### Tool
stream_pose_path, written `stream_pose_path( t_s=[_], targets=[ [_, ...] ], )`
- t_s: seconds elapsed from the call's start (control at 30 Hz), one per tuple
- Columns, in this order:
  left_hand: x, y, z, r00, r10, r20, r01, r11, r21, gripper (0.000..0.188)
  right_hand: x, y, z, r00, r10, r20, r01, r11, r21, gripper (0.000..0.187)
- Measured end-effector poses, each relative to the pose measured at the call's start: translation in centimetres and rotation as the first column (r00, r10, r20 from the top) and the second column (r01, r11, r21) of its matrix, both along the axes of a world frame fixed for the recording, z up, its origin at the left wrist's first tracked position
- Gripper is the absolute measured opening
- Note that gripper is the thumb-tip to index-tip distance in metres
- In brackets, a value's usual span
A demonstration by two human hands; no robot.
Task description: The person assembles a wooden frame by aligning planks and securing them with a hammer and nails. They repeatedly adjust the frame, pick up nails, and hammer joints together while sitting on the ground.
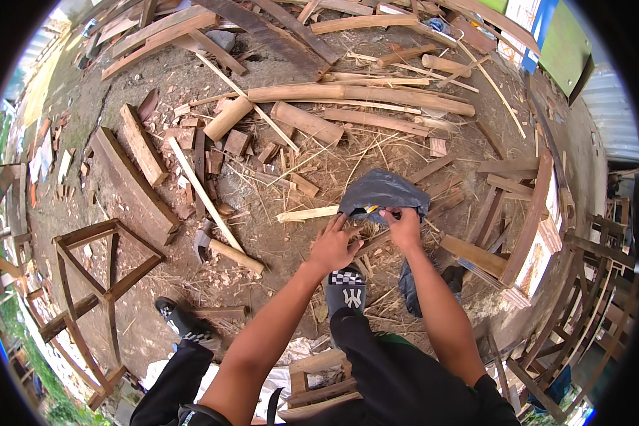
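The black bag [385,190] lies just beyond both hands, its long axis side to side, near edge pinched by the right hand [405,229], the left hand [331,248] fingers-spread at its left corner.

White letter emblem [353,297] on right grey sandal [335,301].

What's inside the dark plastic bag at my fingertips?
A small yellow item shows in the opening of the dark plastic bag, beside your right hand; I can't tell what it is. The plastic covers the rest of the inside.
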State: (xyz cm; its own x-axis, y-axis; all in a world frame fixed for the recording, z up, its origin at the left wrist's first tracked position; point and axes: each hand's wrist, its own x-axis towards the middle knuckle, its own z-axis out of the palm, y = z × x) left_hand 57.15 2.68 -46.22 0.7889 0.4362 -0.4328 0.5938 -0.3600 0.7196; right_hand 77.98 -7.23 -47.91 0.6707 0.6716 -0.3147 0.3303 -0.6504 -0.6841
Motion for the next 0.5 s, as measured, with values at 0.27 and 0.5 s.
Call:
stream_pose_path(
  t_s=[0.27,0.5],
  targets=[
    [-1.0,0.9,3.2,0.936,0.298,0.185,-0.243,0.931,-0.272,0.037,-0.9,1.3,4.6,0.831,-0.019,-0.556,0.157,0.967,0.202,0.023],
    [-7.8,3.6,8.2,0.963,0.176,0.203,-0.173,0.984,-0.034,0.034,-5.5,5.9,9.4,0.802,0.136,-0.581,0.134,0.908,0.398,0.029]
  ],
)
